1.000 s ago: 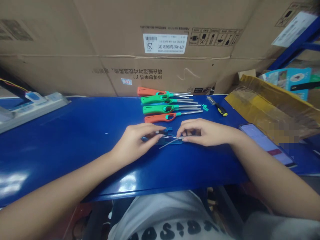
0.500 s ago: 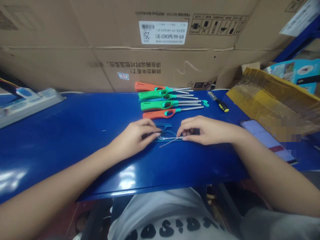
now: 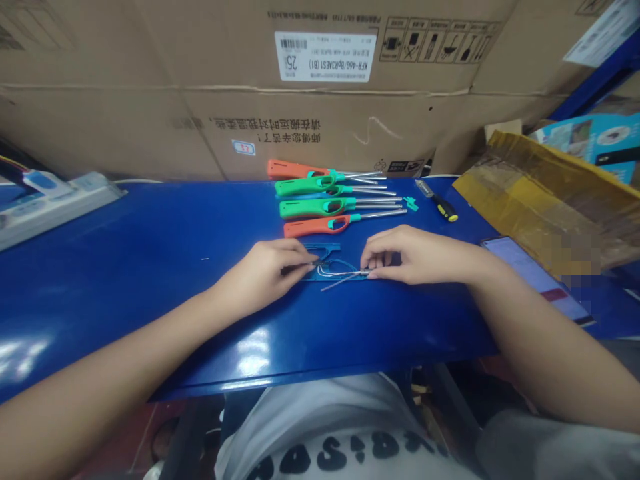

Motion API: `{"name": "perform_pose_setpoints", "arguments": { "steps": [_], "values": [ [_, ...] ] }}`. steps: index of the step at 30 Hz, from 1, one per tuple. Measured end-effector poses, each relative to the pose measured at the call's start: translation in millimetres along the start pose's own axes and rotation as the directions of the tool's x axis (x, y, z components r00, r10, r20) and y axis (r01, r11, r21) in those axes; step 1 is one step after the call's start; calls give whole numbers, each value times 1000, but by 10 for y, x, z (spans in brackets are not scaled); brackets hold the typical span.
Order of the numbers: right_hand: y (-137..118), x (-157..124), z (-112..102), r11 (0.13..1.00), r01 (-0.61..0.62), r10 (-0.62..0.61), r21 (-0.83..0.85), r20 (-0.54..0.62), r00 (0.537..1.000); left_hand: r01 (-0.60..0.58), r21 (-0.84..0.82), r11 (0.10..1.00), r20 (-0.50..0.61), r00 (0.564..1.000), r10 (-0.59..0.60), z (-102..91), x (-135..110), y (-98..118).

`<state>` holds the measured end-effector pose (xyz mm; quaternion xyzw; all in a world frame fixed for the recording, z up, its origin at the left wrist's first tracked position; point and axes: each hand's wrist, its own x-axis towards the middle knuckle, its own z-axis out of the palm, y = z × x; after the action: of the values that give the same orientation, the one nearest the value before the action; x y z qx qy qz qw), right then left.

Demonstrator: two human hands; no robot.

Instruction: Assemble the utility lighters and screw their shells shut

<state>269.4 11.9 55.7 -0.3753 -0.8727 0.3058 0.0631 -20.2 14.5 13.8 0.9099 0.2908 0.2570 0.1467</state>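
My left hand (image 3: 283,265) pinches a small dark part (image 3: 317,263) from which thin white wires (image 3: 337,273) run to the right. Between thumb and forefinger, my right hand (image 3: 393,257) grips the other end of these wires, where a small metallic end (image 3: 365,272) shows. A thin greyish tube (image 3: 336,284) slants down and left from near the right fingertips. Beneath the wires lie blue plastic lighter shell halves (image 3: 327,248), partly covered by my left hand. Just beyond them are several long-nosed lighters, among them an orange one (image 3: 316,227) and a green one (image 3: 315,208).
A box cutter with a black and yellow handle (image 3: 443,208) lies right of the lighters, near small teal pieces (image 3: 411,204). Further right are a phone (image 3: 535,277) and a yellow-taped package (image 3: 545,193). A power strip (image 3: 60,207) sits left; a cardboard box (image 3: 225,67) stands behind.
My left hand has shifted slightly left, and more of the dark part shows at its fingertips. My right hand keeps its pinch on the wire end. The view has tilted slightly.
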Motion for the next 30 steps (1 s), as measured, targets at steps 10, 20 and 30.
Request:
{"name": "perform_pose_setpoints", "arguments": {
  "steps": [10,20,30],
  "values": [
    [52,-14,-15,999,30,-30,-39,10,1000,-15,38,999,4,1000,15,16,-9,14],
    [-81,-30,21,958,47,-40,-283,31,999,9,36,999,31,999,-11,34,-33,3],
    [-248,-59,100,900,16,6,-436,50,999,29,34,999,53,998,-31,25,-36,13]
  ]
}}
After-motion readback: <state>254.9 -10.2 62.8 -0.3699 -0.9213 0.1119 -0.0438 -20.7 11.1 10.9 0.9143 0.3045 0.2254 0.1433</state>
